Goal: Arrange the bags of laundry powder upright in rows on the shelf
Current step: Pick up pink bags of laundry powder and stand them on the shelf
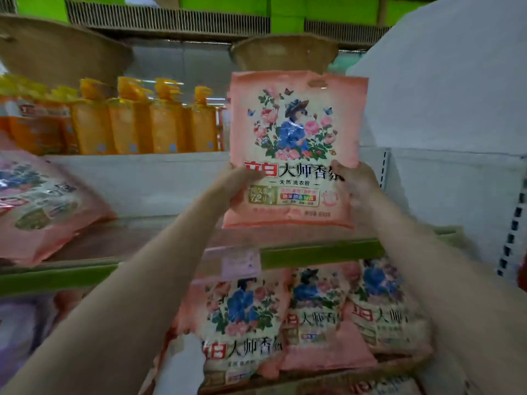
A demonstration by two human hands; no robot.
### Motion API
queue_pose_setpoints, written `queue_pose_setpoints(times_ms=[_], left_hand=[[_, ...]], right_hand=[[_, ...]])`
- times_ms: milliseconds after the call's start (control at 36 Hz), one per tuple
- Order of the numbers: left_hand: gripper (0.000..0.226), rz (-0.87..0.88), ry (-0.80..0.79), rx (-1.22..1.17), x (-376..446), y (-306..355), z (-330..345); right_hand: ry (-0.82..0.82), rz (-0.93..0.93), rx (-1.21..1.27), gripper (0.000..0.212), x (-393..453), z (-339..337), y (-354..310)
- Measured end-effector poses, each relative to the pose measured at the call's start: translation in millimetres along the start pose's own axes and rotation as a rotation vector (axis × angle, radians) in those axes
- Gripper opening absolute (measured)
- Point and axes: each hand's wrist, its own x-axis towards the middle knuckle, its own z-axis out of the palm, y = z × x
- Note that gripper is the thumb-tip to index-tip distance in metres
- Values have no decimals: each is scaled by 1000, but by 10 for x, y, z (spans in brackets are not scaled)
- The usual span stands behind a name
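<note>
Both hands up at the middle shelf (322,253), gripping 1 pink laundry powder bag (295,143) between them. Left hand (236,182) clamps the bag's lower left edge, thumb across the front over the red logo. Right hand (356,183) clamps the lower right edge, thumb on the front at the end of the black lettering. Bag is upright, print facing the camera, its bottom edge just above the shelf board; can't tell if it touches. It sits toward the right end of the shelf, close to the white side panel (456,109).

Far left on the same shelf: another pink bag (42,206), lying tilted, not standing. Bare board between it and the held bag.

Shelf above: row of orange pouches (142,129), upright, left of the held bag's top. 2 woven baskets (285,54) higher up, blurred.

Shelf below, near: 3 same-print pink bags (313,317) leaning back side by side, overlapping. A pink price tag (241,262) hangs on the green shelf edge just above them.
</note>
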Motion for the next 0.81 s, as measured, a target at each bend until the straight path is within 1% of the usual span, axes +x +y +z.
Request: queue_pose_setpoints(times_ms=[83,167,250,278,333,389,528,611,639,694,722,806], left_hand=[[15,-24,-9,62,261,-70,227],[13,-54,-26,120,476,-149,468],[32,-101,-91,102,683,-233,734],[36,-111,-102,91,753,-258,820],[21,-112,-93,43,913,-307,1014],[18,-118,-61,39,1037,-343,1194],[23,-98,19,-22,1261,-443,1524],[16,-93,87,-52,1417,-524,1616],[17,-90,112,-48,1466,-550,1631],[28,-81,181,-32,1572,-599,1647],[30,-71,223,-16,1618,-618,1647],[31,-52,315,43,1728,-661,1616]], right_hand=[[33,-19,-45,36,288,-213,52],[76,-29,-133,45,573,-457,107],[100,-18,-176,45,759,-663,167],[109,-18,-176,44,801,-721,175],[131,-9,-158,44,903,-846,219],[166,-11,-165,44,1021,-977,266],[206,-30,-165,59,1280,-1181,306],[218,-45,-220,58,1442,-1201,325],[210,-40,-233,57,1495,-1196,334],[193,-25,-257,56,1618,-1163,366],[183,-20,-286,57,1682,-1135,376],[179,38,-314,53,1823,-1024,395]])
